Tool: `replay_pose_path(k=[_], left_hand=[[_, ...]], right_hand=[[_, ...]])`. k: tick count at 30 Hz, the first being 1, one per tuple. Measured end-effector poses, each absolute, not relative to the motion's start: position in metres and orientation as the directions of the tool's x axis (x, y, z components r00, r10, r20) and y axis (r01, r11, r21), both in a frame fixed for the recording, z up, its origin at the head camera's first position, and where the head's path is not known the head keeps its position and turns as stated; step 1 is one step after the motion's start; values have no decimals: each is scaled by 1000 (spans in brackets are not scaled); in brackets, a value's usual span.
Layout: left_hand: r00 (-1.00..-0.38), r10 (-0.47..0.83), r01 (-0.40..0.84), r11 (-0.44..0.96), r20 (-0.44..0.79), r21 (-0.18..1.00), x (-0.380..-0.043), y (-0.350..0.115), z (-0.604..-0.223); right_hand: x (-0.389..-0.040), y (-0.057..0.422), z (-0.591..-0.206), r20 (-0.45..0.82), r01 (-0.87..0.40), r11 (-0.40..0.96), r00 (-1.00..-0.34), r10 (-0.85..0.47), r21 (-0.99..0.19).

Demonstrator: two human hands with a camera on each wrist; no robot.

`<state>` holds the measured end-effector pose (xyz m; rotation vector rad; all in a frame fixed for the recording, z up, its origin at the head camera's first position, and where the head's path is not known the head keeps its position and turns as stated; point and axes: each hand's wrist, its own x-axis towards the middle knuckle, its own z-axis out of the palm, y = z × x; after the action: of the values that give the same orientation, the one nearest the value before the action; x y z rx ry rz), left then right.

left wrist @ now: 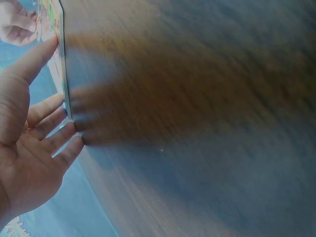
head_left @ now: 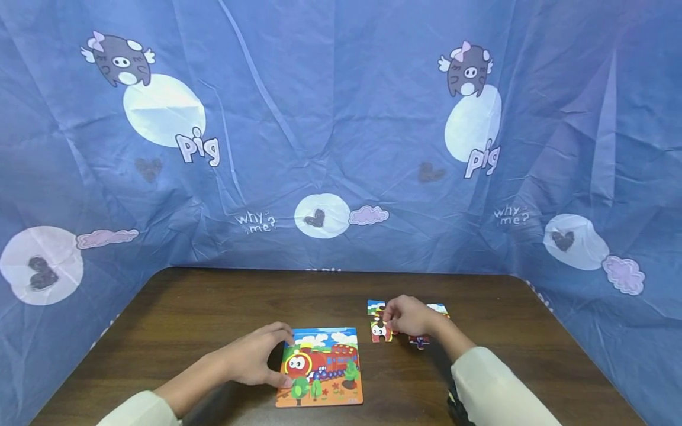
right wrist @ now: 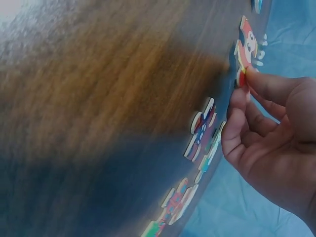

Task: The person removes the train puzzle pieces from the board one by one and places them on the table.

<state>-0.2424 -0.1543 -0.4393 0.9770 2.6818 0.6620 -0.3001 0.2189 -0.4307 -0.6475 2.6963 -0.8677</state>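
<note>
A square puzzle board (head_left: 322,370) printed with a red cartoon train lies near the front of the table. My left hand (head_left: 258,357) rests at its left side, fingers fairly straight, thumb on the lower left edge and fingertips at the upper left corner. In the left wrist view the thumb and fingertips (left wrist: 57,42) meet the board's thin edge. Farther back on the right, my right hand (head_left: 410,315) pinches a puzzle piece (right wrist: 240,78) with a red and yellow edge between thumb and forefinger. Right against it lies a piece with the train's eyes (head_left: 379,331).
A blue and green piece (head_left: 375,306) lies behind the eyes piece. Several loose pieces lie right of and under the right hand, among them a dark blue and red one (head_left: 419,341). A blue printed curtain (head_left: 341,148) hangs along the wooden table's (head_left: 240,296) back and sides.
</note>
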Motion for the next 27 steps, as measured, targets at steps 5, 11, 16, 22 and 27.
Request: replay_pose_path(k=[5,11,16,22,27], left_hand=[[-764,643,543,687,-54,483,-243,-155,-440],[-765,640,535,687,-62,491,-243,-154,-440],[-763,644,540,682,-54,493,-242,-154,-438],[-766,642,546,683,-43,485,-241,-154,-439],[-769,638,543,687,-43,483,-241,-153,-439]], right_hand=[[-301,216,-430,-111,-348,775,-876,-469,-528],[-299,218,-430,-66,-416,767,-859,-508,-489],[-295,217,-431,-52,-425,760,-857,-513,-492],[-286,210,-431,-58,-458,720,-823,-565,-522],[-276,202,-429,-41,-526,681,-775,-630,-510]])
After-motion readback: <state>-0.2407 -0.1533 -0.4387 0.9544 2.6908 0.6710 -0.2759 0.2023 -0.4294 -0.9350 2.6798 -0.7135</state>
